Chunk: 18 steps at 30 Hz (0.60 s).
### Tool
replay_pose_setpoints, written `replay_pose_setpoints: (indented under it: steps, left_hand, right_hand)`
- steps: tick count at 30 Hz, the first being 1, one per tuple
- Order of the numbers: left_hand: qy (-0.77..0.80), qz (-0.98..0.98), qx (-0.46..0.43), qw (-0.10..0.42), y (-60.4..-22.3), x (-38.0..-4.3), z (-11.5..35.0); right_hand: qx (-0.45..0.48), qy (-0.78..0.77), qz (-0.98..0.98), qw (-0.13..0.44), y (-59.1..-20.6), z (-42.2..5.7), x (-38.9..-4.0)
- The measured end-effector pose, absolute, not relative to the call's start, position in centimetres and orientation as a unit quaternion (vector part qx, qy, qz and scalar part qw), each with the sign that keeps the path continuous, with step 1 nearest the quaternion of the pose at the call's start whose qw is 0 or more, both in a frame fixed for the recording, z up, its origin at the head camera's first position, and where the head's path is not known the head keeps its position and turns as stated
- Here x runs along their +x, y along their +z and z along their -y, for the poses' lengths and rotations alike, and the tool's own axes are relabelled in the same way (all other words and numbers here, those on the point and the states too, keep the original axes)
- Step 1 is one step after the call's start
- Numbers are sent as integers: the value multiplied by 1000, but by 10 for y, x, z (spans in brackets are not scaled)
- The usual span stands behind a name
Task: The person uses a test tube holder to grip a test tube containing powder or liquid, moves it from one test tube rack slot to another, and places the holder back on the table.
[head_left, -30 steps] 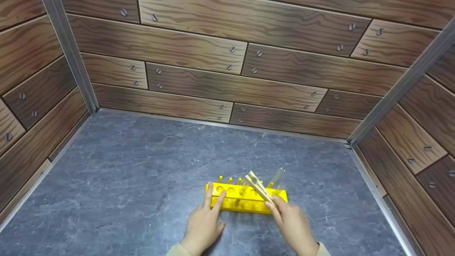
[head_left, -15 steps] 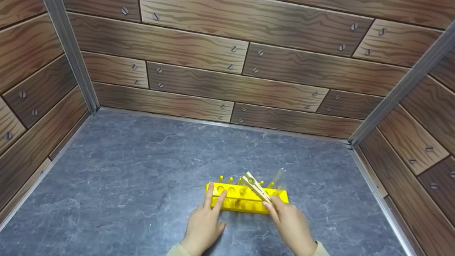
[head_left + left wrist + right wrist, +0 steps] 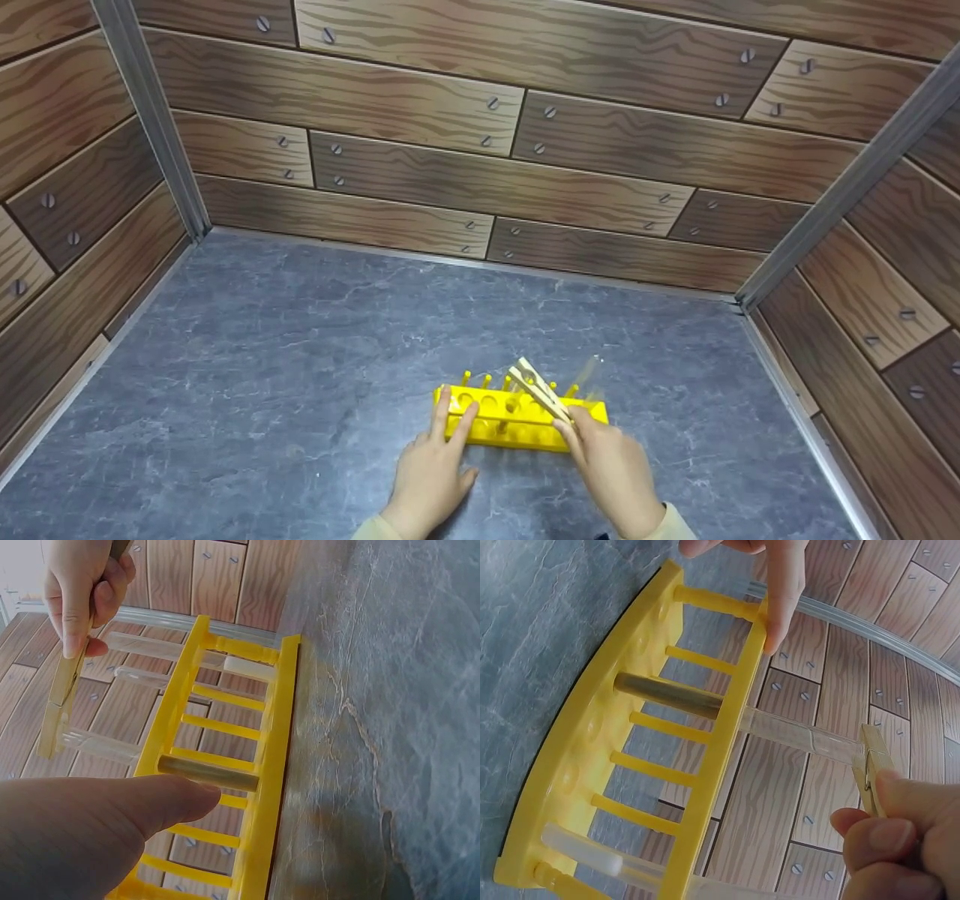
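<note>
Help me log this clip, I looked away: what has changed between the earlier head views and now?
The right hand, pinching the wooden clothespin, has shifted slightly left along the yellow rack. Nothing was visibly taken hold of or let go. The rack stayed put, and the left hand still touches its left end.

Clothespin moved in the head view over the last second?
Yes, slightly: the clothespin has shifted left and a little up the picture, against the yellow rack.
</note>
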<state>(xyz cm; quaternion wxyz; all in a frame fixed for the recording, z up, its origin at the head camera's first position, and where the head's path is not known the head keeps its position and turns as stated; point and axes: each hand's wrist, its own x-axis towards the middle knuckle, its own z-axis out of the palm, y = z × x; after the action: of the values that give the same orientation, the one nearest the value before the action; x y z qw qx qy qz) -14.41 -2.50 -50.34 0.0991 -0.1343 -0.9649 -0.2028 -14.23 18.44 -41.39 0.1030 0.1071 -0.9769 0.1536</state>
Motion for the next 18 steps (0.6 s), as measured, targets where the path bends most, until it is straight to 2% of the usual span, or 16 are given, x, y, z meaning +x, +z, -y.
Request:
replay_pose_setpoints:
  steps: [13,18]
  left_hand:
    - [-200,965,-132,103,-505,-144,24]
    - [-192,966,-132,108,-505,-144,25]
  right_hand:
    - [126,156,972,126,-417,-184,-145]
    - [126,158,973,113,-418,-184,-145]
